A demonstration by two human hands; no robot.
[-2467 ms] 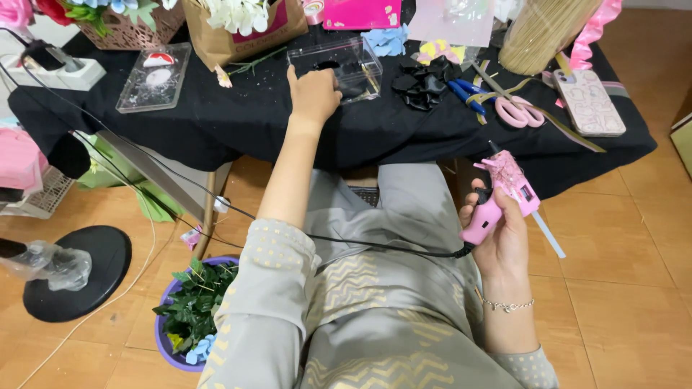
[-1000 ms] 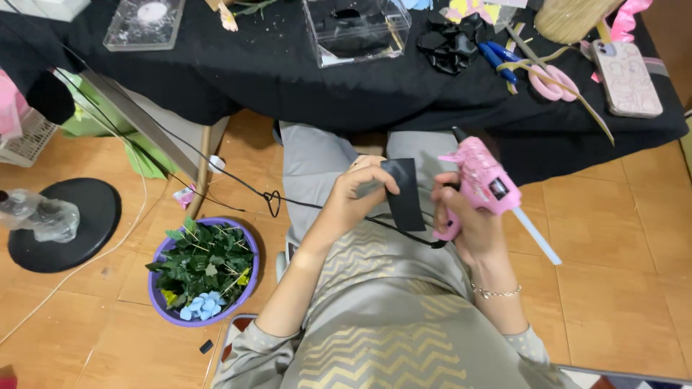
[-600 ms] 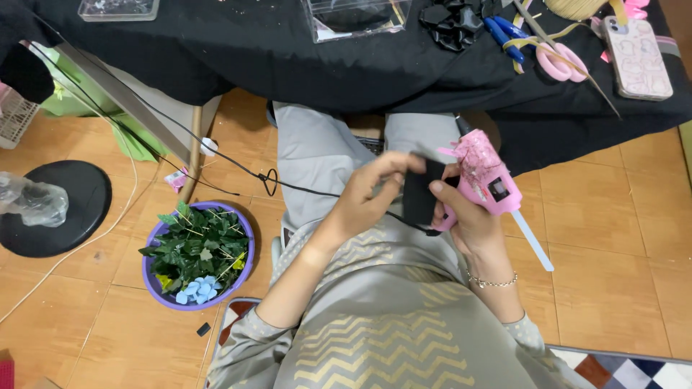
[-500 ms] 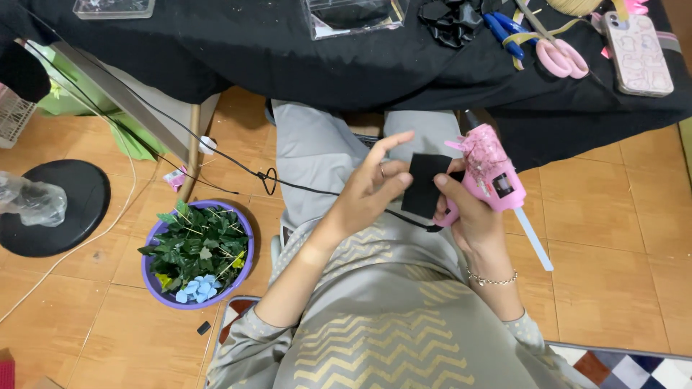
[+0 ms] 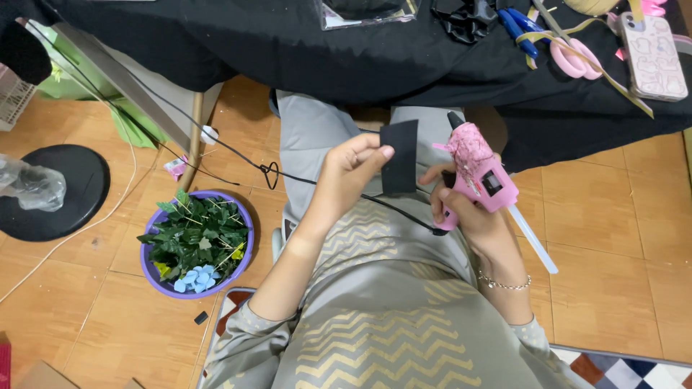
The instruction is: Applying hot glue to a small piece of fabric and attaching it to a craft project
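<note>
While the bowl of leaves sat on the floor, the left hand pinched the black strip over the lap, and the right hand gripped the glue gun; 1 thin, steady bead would probably serve best.

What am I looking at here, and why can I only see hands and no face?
The camera sits on the person's head and looks down, so you see what they see: their own lap and two bare hands. The left hand pinches a small black rectangular piece, maybe fabric or felt. The right hand grips a pink glue gun, with a clear glue stick poking out the back and a black cord trailing away. Above the lap is a table under a black cloth. On it lie pink-handled scissors, a phone in a pale case and black ribbon bows. On the tiled floor stands a purple bowl of green leaves and blue petals.
</note>
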